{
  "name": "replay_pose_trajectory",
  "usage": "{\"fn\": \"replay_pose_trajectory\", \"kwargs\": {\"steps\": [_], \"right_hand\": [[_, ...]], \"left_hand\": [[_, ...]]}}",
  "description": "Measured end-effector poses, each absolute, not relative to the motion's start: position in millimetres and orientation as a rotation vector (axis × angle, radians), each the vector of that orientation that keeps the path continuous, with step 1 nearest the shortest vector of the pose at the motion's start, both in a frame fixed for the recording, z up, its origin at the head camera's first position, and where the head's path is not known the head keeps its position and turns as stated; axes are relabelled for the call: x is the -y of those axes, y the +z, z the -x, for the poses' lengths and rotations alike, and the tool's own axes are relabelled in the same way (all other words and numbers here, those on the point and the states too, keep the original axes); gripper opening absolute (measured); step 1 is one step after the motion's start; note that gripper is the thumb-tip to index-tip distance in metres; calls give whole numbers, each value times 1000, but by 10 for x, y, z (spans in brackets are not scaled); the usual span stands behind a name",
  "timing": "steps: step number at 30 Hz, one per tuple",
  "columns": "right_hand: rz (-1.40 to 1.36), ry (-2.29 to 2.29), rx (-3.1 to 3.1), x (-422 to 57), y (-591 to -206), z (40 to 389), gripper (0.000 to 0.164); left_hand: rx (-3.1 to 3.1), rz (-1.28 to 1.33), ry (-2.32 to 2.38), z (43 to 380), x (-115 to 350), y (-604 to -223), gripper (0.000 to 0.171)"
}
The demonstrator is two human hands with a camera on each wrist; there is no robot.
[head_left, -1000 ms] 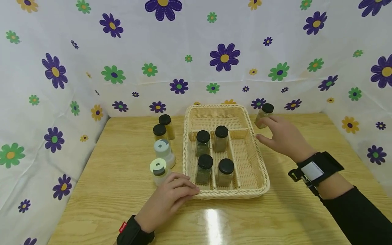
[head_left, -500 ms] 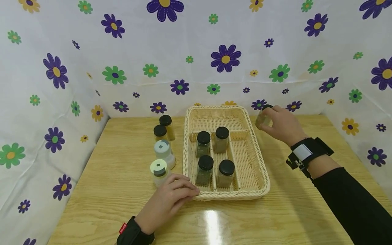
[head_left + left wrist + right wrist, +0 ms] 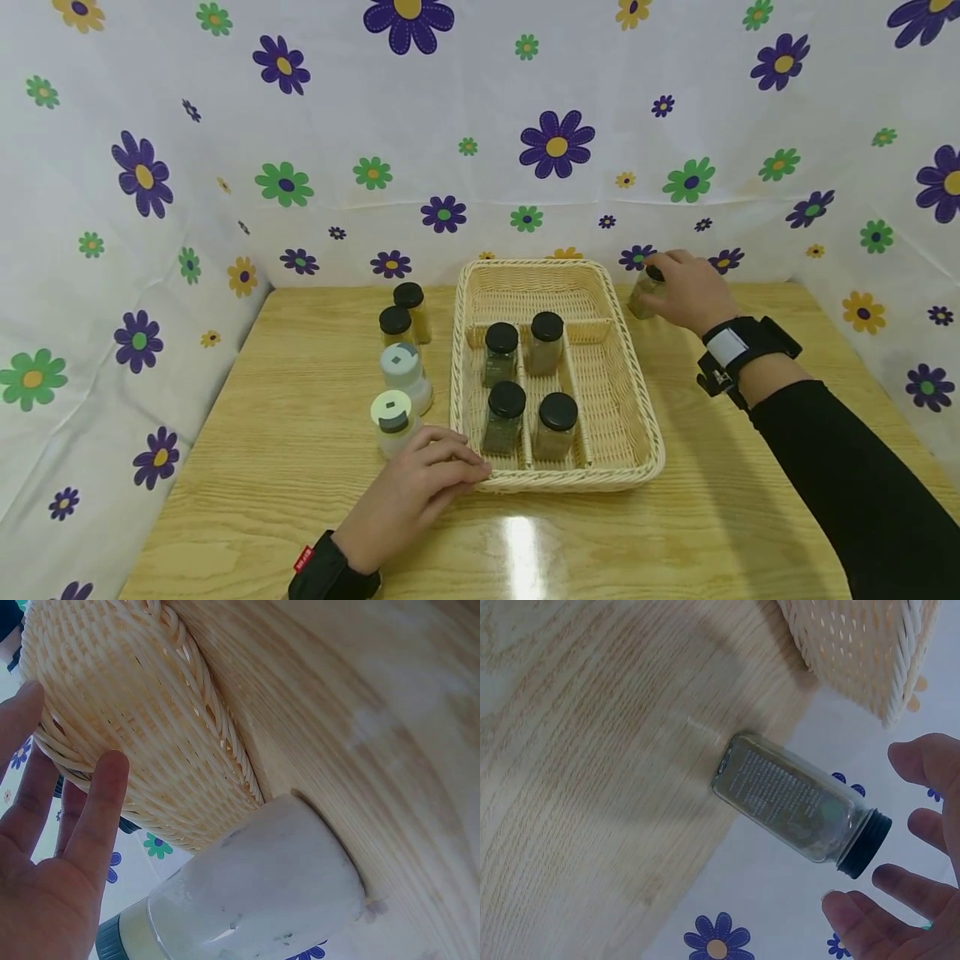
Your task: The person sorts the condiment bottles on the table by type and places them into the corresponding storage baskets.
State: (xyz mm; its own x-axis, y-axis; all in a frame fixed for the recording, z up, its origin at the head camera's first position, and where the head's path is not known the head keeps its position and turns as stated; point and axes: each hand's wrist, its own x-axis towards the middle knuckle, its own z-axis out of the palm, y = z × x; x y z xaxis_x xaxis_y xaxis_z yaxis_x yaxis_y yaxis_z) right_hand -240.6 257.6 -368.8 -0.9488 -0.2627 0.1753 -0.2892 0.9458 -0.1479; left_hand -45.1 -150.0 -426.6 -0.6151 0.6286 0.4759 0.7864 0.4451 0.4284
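Left hand (image 3: 417, 492): relaxed fingers on the near-left corner of the basket (image 3: 577, 480), likely steadying it!
Right hand (image 3: 693, 292): fingers spread about the lid (image 3: 864, 844), no grip!
Jar (image 3: 787, 799): upright on the counter (image 3: 247, 433), right of basket.

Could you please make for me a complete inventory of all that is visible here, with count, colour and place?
Table: one, light wood, under everything
Flowered cloth: white with purple, green, yellow flowers, behind and beside table
Wicker basket: one, cream, mid-table
Left-column jars: two, black lids, in basket
Middle-column jars: two, black lids, in basket
Lone jar: one, black lid, right of basket's back end
Yellowish jars: two, black lids, left of basket
Pale-lidded containers: two, whitish, nearer than yellowish jars
Wristbands: two, black, one each wrist
Sleeve: one, black, right arm
Hands: two, left hand touching basket's near-left corner, right hand at lone jar's lid
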Motion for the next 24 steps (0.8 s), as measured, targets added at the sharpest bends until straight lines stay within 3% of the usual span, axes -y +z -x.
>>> {"fn": "replay_pose_trajectory", "kwargs": {"steps": [24], "right_hand": [[-325, 113, 3096, -2564, -3617, 2780, 53]], "left_hand": [[2437, 1226, -938, 440, 1516, -4249, 29]]}}
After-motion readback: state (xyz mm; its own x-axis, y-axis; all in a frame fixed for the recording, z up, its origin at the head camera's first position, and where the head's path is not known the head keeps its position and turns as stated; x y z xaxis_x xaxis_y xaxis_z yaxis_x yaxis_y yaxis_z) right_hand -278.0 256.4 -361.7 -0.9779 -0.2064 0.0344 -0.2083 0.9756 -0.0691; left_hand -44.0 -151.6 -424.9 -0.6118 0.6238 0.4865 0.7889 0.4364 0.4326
